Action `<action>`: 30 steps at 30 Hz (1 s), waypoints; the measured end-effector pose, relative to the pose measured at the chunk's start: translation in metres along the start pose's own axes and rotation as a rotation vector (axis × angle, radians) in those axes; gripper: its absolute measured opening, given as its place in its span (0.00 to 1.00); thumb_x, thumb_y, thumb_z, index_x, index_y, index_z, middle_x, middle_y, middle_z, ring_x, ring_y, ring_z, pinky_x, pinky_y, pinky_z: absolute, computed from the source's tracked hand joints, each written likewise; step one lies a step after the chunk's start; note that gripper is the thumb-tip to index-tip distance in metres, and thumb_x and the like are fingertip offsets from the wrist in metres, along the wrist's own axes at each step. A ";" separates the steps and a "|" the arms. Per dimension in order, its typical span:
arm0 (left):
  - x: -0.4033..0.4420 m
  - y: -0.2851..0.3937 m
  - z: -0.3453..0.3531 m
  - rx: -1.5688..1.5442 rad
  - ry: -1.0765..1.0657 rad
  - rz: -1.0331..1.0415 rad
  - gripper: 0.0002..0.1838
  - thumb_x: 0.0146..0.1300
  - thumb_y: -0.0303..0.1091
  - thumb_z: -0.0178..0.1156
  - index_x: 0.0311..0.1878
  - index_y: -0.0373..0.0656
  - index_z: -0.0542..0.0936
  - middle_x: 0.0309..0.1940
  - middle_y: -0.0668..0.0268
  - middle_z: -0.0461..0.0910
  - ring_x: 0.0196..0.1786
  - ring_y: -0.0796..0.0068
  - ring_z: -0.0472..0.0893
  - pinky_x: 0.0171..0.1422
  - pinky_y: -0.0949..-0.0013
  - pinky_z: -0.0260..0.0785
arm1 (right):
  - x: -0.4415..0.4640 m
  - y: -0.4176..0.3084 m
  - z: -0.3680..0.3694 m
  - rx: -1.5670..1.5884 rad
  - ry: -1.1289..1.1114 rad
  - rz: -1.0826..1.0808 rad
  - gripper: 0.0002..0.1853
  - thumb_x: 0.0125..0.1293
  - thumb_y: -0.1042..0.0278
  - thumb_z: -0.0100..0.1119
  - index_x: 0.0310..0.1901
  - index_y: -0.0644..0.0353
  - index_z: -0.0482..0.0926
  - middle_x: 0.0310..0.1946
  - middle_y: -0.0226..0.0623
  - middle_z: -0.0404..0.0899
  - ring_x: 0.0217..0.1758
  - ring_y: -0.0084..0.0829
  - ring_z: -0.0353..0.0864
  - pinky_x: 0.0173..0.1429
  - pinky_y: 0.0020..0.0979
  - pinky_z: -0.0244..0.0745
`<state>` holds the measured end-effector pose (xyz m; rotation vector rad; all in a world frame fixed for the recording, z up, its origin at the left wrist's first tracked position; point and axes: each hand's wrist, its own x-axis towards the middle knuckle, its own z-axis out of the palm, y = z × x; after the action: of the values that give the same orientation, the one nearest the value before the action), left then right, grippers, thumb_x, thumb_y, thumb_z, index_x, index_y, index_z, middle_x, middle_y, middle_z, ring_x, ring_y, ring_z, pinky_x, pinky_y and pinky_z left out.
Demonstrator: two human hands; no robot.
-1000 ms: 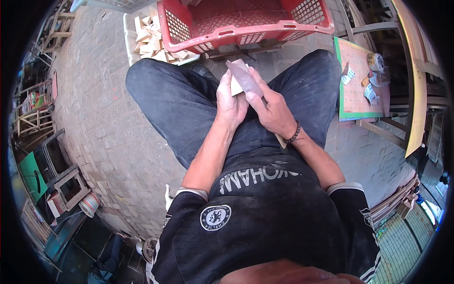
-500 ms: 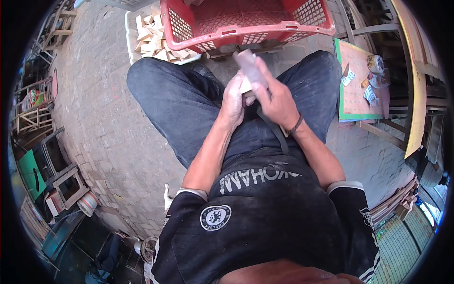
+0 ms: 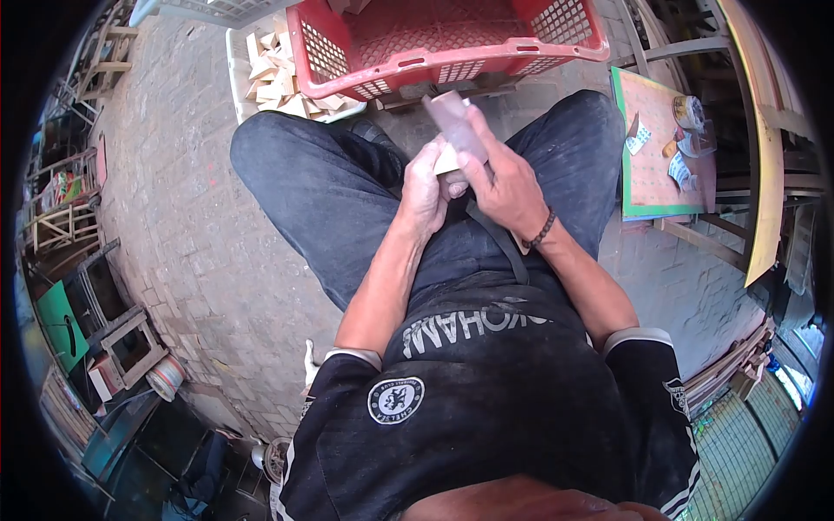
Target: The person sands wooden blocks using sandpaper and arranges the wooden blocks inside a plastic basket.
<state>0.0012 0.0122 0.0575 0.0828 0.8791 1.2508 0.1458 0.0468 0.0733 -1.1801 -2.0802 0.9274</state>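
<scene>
Wearing a black shirt (image 3: 539, 408) with short sleeves (image 3: 339, 382) and white bands (image 3: 641, 334) at their ends. Showing a round black and white badge (image 3: 396, 400) on the chest and big white letters (image 3: 476, 326) over the belly. Wearing dusty, dark blue pants (image 3: 300, 169) and a dark bead bracelet (image 3: 544, 228) too.

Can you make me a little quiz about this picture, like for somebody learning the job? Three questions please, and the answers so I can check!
1. True or false: the right hand holds the brownish sheet.

2. Pick one: what colour is the big crate at the top of the picture?
A) green
B) red
C) yellow

3. Fill the gap: the pale piece is held in the ____ hand.

Key:
1. True; the fingers of that hand grip it.
2. B, red.
3. Left; the left hand has its thumb side against it.
</scene>
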 end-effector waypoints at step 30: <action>0.005 -0.014 -0.014 0.182 0.080 0.144 0.17 0.76 0.47 0.52 0.54 0.45 0.78 0.44 0.70 0.79 0.47 0.75 0.82 0.49 0.66 0.77 | -0.018 -0.023 -0.003 0.023 -0.171 -0.070 0.36 0.72 0.54 0.58 0.78 0.55 0.60 0.38 0.53 0.81 0.39 0.55 0.84 0.45 0.46 0.79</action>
<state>0.0037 0.0064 0.0387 0.2463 1.0711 1.3124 0.1453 0.0238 0.0907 -1.0412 -2.2233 1.0482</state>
